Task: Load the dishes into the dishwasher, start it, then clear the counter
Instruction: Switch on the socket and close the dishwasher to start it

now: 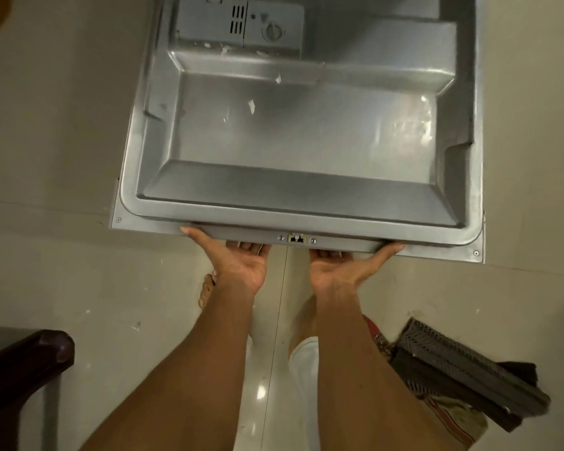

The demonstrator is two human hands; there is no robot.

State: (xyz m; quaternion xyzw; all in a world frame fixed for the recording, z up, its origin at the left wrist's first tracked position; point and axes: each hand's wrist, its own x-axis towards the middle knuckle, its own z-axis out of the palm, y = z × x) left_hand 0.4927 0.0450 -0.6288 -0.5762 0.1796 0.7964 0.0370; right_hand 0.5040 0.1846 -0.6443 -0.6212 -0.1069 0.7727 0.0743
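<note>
**Head view.** The dishwasher door [300,131] lies open, its grey inner panel facing up and filling the upper centre of the frame above a pale tiled floor [62,157]. The detergent dispenser [241,24] sits at the far end of the panel, and white flecks of residue dot the panel surface. The latch [296,238] marks the middle of the near edge.

The left hand [241,262] is palm up just left of the latch, grasping the near edge: the thumb lies along the top of the rim and the fingers pass beneath it (their tips are hidden). The right hand [342,268] mirrors it just right of the latch, likewise grasping the edge with thumb above and fingers below. Both forearms extend from the bottom of the frame.

A bare foot [207,288] shows on the floor beside the left wrist. Dark wooden furniture [23,359] occupies the lower left corner. At lower right a dark perforated object [463,369] rests on a patterned cloth [453,415].
</note>
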